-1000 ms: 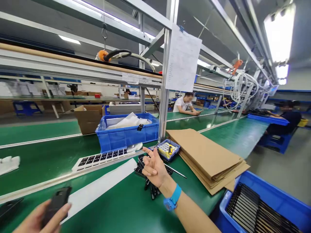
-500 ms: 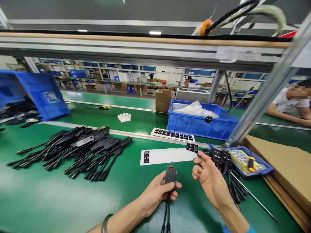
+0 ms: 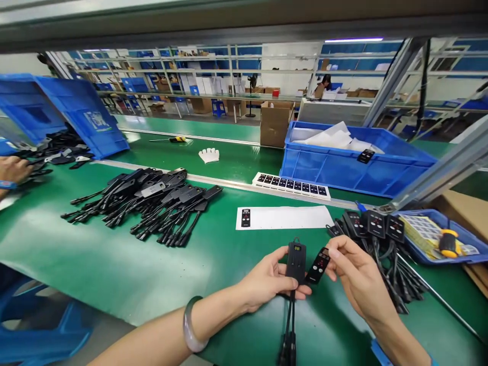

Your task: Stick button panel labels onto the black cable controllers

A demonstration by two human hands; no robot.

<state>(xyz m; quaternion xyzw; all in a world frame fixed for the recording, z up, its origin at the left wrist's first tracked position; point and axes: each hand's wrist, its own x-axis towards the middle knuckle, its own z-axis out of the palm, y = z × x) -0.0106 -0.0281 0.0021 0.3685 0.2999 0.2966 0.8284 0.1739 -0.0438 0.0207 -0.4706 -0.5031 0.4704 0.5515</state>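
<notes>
My left hand is closed round a black controller box, its small display facing up and two cables hanging below. Between thumb and fingers of my right hand is a black label sticker with red and white marks, held close to the box's right side. Behind them lies a white backing strip with one label at its left end. A sheet of several labels lies beyond it. Labelled controllers are heaped to the right of my right hand.
Many black cabled controllers lie piled at left. A co-worker's hand reaches in by a tipped blue crate. A blue bin, a small tray, a thin metal rod and a white glove are around.
My view has swung left and down. The right hand has brought the label from above the backing strip down beside the controller, which stays in my left hand. A co-worker's hand now shows at left.
</notes>
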